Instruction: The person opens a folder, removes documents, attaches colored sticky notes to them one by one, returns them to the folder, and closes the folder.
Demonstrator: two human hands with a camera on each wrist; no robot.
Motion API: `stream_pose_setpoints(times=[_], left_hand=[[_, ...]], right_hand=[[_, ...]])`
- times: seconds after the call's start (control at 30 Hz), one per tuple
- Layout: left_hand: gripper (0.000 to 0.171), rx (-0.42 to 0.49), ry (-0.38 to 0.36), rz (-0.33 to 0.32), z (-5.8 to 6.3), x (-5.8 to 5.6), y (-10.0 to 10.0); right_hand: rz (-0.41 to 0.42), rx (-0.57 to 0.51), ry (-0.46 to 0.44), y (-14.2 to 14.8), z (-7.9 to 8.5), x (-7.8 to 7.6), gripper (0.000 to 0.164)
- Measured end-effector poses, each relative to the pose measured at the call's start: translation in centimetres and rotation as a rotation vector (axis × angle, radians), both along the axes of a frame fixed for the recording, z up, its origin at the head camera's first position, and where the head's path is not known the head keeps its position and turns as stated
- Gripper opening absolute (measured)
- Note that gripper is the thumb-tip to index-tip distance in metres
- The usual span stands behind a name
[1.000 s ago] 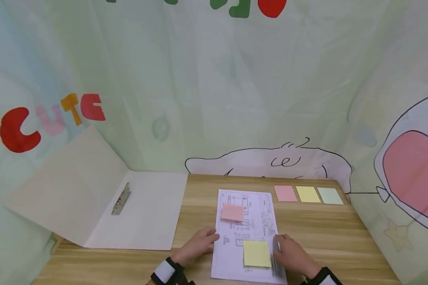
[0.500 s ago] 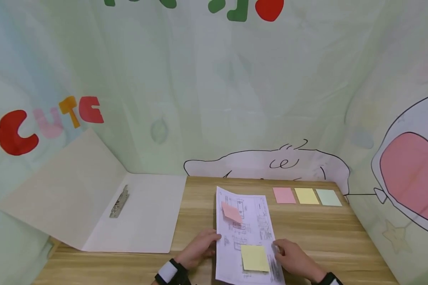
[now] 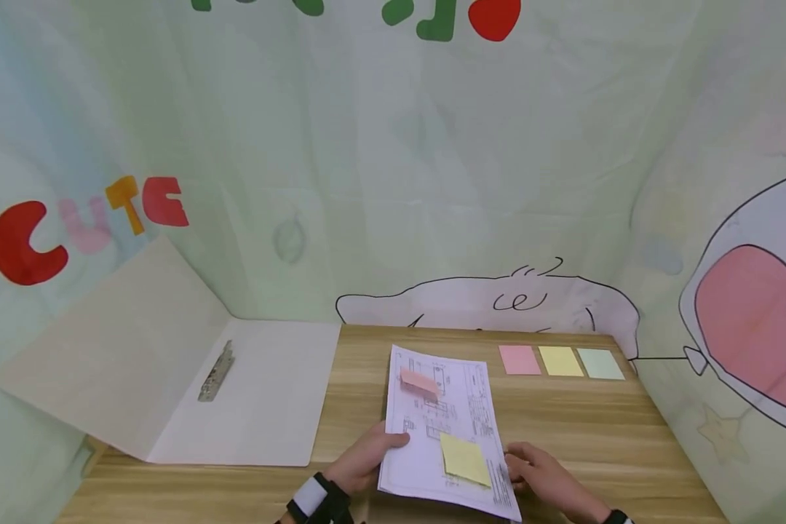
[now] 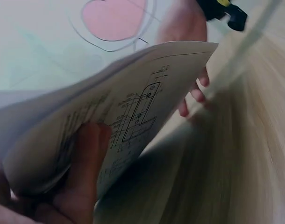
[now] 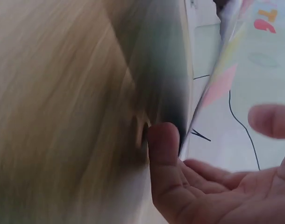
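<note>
A stack of printed drawing sheets is raised and tilted over the table. My left hand grips its left edge, thumb on top and the other fingers underneath. In the left wrist view, the sheets bow above the wood, and a drawing shows on the side facing that camera. A pink sticky note sits on the upper part of the top sheet, its edge lifted. Lower right on that sheet is a yellow sticky note. My right hand is at the sheets' right edge, its thumb standing apart from them.
An open white file folder with a metal clip lies at the left, its cover leaning on the curtain. Pink, yellow and pale green sticky notes line the back right of the wooden table.
The sheets have come up off the table and tilted. My left thumb has moved onto the top sheet, and my right hand has loosened from the right edge.
</note>
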State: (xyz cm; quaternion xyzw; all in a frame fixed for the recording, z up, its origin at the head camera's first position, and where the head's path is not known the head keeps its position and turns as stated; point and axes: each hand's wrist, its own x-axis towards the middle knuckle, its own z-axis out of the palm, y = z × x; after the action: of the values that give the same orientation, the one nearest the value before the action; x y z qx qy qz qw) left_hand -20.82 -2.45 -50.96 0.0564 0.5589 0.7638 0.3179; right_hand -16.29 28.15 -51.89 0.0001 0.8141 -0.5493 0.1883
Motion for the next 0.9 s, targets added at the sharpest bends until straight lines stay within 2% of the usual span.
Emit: stream_pose_setpoints(times=[0.1,0.17,0.27,0.33,0.4,0.5,0.63,0.77,0.9], left_hand=[[0.053,0.062,-0.031,0.005,0.3,-0.1,-0.1],[0.053,0.097,-0.043,0.009,0.2,-0.1,-0.1],[0.052,0.104,-0.037,-0.003,0.0,-0.1,0.0],[0.051,0.087,-0.014,-0.022,-0.2,-0.1,0.1],[0.048,0.018,0.043,-0.035,-0.1,-0.1,0.0],[0.045,-0.137,0.164,-0.013,0.1,-0.2,-0.4],[0.045,-0.348,0.288,0.051,0.9,-0.2,-2.3],[0.045,-0.456,0.325,0.100,2.4,-0.5,-6.6],[0.046,-0.574,0.304,0.206,3.6,-0.6,-12.0]], right_hand=[[0.007,-0.056,-0.073,0.1,0.1,0.0,0.056],[0.031,-0.131,-0.137,0.0,0.2,-0.1,0.055],[0.067,-0.251,-0.224,0.0,0.2,-0.1,0.049],[0.062,-0.314,-0.239,-0.1,0.0,-0.1,0.044],[0.048,-0.333,-0.228,-0.2,0.0,0.0,0.040],[0.021,-0.336,-0.182,-0.3,-0.2,0.1,0.041],[0.004,-0.338,-0.152,-0.3,-0.5,0.1,0.041],[0.008,-0.330,-0.136,-0.2,-0.5,0.1,0.040],[0.006,-0.339,-0.138,-0.1,-0.5,0.2,0.041]])
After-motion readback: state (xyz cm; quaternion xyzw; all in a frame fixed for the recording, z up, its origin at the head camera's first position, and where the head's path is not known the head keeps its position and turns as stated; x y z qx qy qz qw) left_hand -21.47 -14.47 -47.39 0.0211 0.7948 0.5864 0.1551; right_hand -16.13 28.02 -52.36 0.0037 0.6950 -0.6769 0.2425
